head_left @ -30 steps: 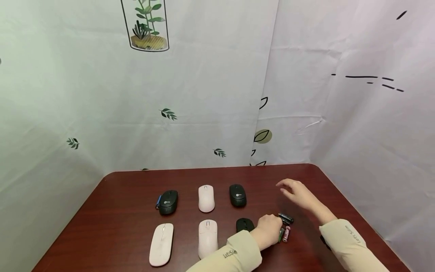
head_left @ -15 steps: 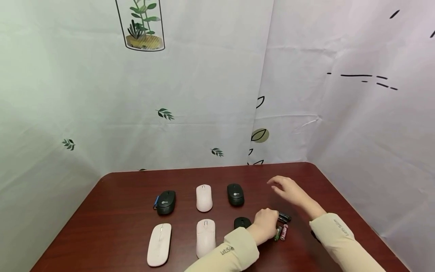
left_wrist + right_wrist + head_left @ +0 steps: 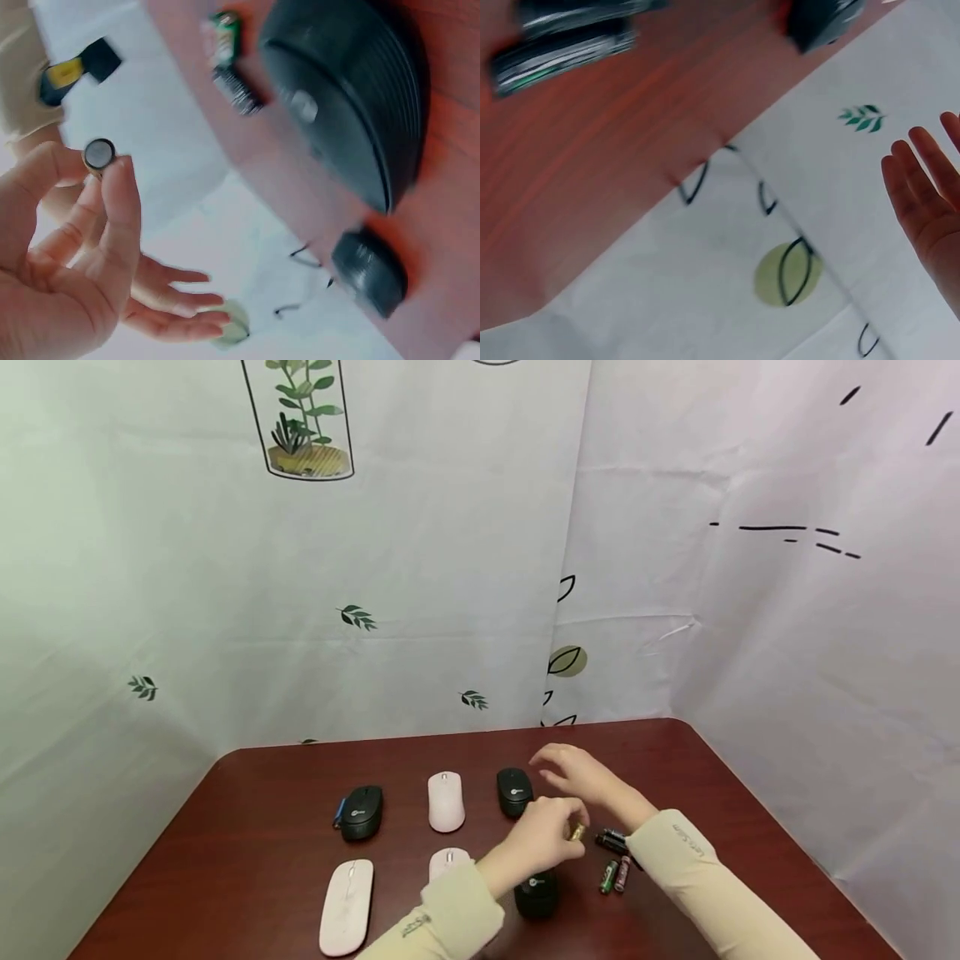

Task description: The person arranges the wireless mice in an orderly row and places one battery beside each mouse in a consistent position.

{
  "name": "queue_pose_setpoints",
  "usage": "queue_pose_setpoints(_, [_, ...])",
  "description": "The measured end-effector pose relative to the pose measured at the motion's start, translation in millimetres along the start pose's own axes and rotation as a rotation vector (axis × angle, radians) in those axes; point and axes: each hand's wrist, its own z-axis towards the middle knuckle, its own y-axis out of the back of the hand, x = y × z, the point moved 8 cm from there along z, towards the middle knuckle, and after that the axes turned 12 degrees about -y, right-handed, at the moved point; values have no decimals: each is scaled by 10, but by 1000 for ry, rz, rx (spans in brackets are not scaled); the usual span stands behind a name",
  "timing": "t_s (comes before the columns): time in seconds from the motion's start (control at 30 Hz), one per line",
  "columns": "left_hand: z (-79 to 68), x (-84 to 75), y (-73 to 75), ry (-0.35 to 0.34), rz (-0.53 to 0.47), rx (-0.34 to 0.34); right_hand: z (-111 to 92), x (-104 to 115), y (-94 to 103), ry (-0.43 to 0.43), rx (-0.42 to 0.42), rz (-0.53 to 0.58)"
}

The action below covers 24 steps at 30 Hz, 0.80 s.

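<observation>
My left hand [image 3: 538,837] pinches a small gold battery [image 3: 577,832] between thumb and fingertips, above the table. In the left wrist view the round end of that battery [image 3: 99,154] faces the camera. Just behind it, my right hand [image 3: 581,777] hovers with loosely bent fingers and holds nothing. Below the left hand lies a black mouse [image 3: 536,895], partly covered by it. Another black mouse [image 3: 514,791] is close to the right fingertips. A green battery [image 3: 609,877], a pink battery [image 3: 622,873] and dark batteries [image 3: 611,841] lie on the table beside the right sleeve.
More mice stand to the left on the dark red table [image 3: 247,860]: a black mouse [image 3: 362,812] with a blue tag, a white mouse [image 3: 446,802], a flat white mouse [image 3: 347,907] and a white mouse [image 3: 448,860] partly behind the left sleeve. A patterned curtain hangs behind.
My left hand has lifted away from the batteries and moved left with the gold one. My right hand has moved left toward it. The view has shifted slightly.
</observation>
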Motion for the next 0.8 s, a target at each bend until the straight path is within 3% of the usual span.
queue_pose_setpoints(0.1, [-140, 52, 233, 1, -120, -68, 112, 139, -85, -8, 39, 1])
queue_pose_setpoints(0.2, [-280, 144, 483, 8, -177, -171, 201, 259, -153, -9, 66, 19])
queue_pose_setpoints(0.3, [-402, 278, 717, 29, -168, -274, 286, 359, -198, -4, 78, 34])
queue_pose_setpoints(0.4, [-526, 427, 884, 67, -151, -334, 356, 428, -273, 4, 95, 34])
queue_pose_setpoints(0.57, [-710, 708, 1077, 168, -119, -395, 478, 475, -425, -23, 181, 18])
queue_pose_setpoints(0.8, [-960, 1239, 1144, 378, -72, -457, 618, 658, -736, -21, 313, 4])
